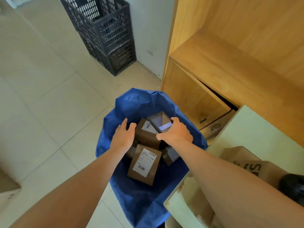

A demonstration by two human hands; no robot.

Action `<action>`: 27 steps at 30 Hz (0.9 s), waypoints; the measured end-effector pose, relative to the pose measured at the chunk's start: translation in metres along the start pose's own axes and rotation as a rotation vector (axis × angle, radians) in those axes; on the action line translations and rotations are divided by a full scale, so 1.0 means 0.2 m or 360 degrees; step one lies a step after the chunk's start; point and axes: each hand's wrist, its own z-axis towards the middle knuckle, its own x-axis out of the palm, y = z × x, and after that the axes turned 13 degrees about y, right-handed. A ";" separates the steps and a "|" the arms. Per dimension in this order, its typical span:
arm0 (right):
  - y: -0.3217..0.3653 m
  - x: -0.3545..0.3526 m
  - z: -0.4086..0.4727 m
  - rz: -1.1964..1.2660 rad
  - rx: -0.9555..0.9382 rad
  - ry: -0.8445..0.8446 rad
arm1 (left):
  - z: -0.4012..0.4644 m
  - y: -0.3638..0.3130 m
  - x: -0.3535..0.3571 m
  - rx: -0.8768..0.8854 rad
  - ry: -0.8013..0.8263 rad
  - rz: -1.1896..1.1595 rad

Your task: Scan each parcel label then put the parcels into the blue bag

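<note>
I am gripping the scanner (160, 124) in my right hand (176, 131), my left hand (123, 134) hanging open and empty over the blue bag (148, 203), where several labelled parcels (144, 165) are lying while another box (251, 163) is waiting near right.

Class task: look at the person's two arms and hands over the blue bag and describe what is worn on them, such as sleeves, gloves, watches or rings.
Both forearms are bare as far as the frame shows, with no sleeves in view. The left hand and right hand wear no gloves. No watch, bracelet or ring is visible on either wrist or on the fingers that show.
</note>
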 end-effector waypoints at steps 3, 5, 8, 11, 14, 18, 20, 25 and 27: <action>-0.02 -0.12 -0.12 -0.0037 -0.0059 -0.0056 | -0.11 -0.18 0.01 0.0111 0.0057 0.0039; -0.05 -0.21 -0.22 -0.0086 -0.0098 -0.0107 | -0.19 -0.29 0.03 0.0187 0.0092 0.0067; -0.12 -0.35 -0.40 -0.0175 -0.0129 -0.0197 | -0.33 -0.45 0.07 0.0303 0.0114 0.0116; -0.19 -0.49 -0.61 -0.0200 -0.0141 -0.0311 | -0.50 -0.58 0.10 0.0391 0.0120 0.0120; -0.26 -0.62 -0.83 -0.0230 -0.0162 -0.0419 | -0.71 -0.67 0.12 0.0465 0.0109 0.0168; -0.35 -0.75 -1.16 -0.0299 -0.0266 -0.0578 | -1.06 -0.79 0.14 0.0719 0.0105 0.0182; -0.40 -0.79 -1.33 -0.0372 -0.0316 -0.0639 | -1.24 -0.81 0.17 0.0810 0.0127 0.0157; -0.65 -0.78 -1.74 -0.0514 -0.0406 -0.0720 | -1.65 -0.76 0.27 0.1017 0.0117 0.0120; -0.79 -0.75 -1.87 -0.0590 -0.0401 -0.0727 | -1.76 -0.72 0.31 0.1073 0.0163 0.0138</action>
